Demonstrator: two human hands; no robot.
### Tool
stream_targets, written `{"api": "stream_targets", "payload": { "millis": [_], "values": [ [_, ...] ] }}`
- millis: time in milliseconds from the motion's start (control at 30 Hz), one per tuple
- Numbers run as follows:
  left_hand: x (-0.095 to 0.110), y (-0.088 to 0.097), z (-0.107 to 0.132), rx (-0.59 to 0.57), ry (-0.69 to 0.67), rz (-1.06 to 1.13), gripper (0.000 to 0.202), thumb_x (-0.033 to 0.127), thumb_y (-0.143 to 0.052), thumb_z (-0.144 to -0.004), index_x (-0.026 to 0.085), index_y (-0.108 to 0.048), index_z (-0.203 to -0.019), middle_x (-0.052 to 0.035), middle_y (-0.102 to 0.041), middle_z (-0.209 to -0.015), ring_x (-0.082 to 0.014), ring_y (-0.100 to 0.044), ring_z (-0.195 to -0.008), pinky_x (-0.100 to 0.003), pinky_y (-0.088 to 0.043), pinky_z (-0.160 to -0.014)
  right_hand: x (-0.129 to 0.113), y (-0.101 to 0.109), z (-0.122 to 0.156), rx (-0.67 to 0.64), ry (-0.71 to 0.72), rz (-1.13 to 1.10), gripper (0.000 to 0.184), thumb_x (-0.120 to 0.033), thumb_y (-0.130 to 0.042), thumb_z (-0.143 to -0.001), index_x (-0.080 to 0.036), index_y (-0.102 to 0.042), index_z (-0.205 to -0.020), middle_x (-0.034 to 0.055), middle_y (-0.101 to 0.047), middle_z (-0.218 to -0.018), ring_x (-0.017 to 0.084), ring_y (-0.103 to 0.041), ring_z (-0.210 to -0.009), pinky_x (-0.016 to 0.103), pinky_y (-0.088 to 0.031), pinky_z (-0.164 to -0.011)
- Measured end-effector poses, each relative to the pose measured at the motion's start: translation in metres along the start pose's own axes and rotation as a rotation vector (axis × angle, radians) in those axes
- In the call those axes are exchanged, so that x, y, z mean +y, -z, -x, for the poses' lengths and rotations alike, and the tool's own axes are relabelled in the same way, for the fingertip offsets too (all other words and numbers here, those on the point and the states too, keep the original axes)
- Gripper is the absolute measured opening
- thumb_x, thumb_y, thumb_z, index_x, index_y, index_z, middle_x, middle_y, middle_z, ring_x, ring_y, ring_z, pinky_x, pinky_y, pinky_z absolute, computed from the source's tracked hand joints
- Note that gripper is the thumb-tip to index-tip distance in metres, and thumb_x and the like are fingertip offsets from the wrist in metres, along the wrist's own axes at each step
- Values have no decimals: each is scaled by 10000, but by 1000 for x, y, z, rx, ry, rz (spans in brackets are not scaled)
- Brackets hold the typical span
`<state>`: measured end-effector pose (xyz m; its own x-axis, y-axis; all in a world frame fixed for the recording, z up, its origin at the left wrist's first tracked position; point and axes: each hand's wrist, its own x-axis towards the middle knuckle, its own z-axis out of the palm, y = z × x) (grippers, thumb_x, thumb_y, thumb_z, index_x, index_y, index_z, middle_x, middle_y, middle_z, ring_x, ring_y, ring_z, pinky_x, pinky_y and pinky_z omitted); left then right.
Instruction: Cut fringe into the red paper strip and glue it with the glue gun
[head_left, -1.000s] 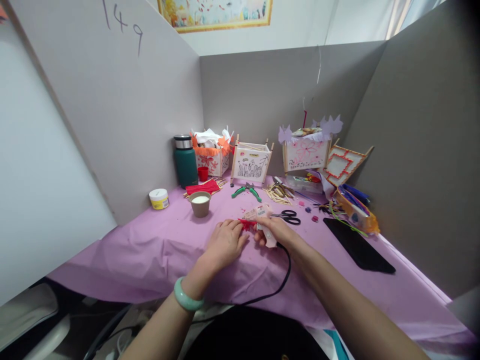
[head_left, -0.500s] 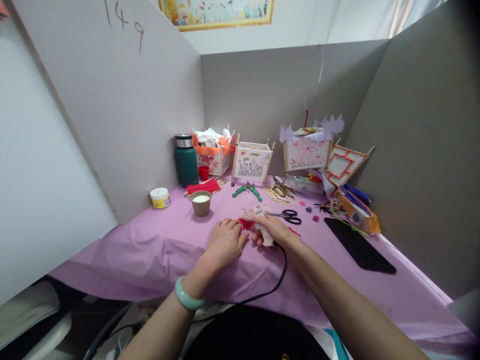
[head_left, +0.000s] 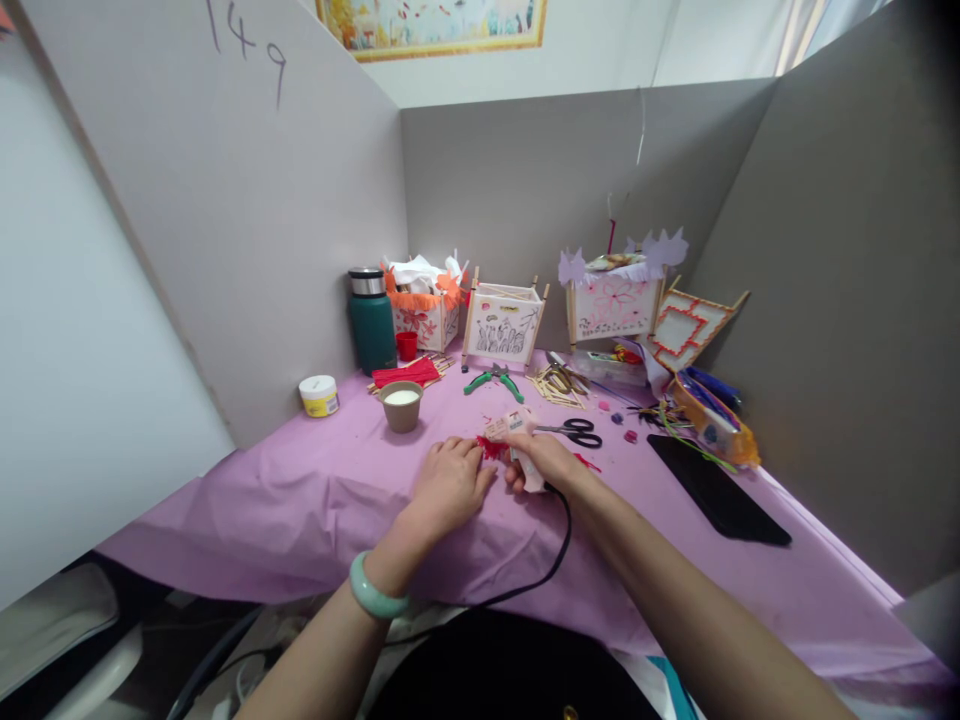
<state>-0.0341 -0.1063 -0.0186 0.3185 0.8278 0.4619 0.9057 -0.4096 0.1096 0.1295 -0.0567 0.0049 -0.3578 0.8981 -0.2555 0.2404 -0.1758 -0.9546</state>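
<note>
My right hand [head_left: 551,460] is wrapped round a small white glue gun [head_left: 517,435] whose black cord [head_left: 551,560] trails back toward me. Its nozzle points at a small red piece [head_left: 491,447] lying on the purple table cover [head_left: 300,500]. My left hand [head_left: 448,485], with a pale green bangle [head_left: 375,595] on the wrist, rests knuckles up beside the red piece, its fingertips touching it; whether it pinches the piece is hidden. Both hands sit close together at the middle of the table.
Black scissors [head_left: 577,433] and green pliers [head_left: 495,381] lie just beyond my hands. A cup of white glue [head_left: 401,405], a small jar [head_left: 319,396] and a green flask [head_left: 371,320] stand at the left. Paper lantern boxes [head_left: 504,322] line the back wall. A black phone [head_left: 716,487] lies right.
My right hand with the glue gun has shifted slightly away from me and to the left, toward the red piece. My left hand has barely moved.
</note>
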Motion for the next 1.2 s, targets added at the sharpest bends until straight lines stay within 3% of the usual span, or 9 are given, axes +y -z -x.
{"api": "stream_targets", "payload": {
  "millis": [1200],
  "values": [
    [2,1,0,10,15,-3,318,345,-416,-914,165,-629,-1067,-115,-632,-1142,-243,-534,-1070,-398,-391,-917,-4,-4,7,68,16,59,346,-416,-529,-806,-168,-519,-565,21,-578,-431,131,-537,-351,212,-383,-341]
  ]
}}
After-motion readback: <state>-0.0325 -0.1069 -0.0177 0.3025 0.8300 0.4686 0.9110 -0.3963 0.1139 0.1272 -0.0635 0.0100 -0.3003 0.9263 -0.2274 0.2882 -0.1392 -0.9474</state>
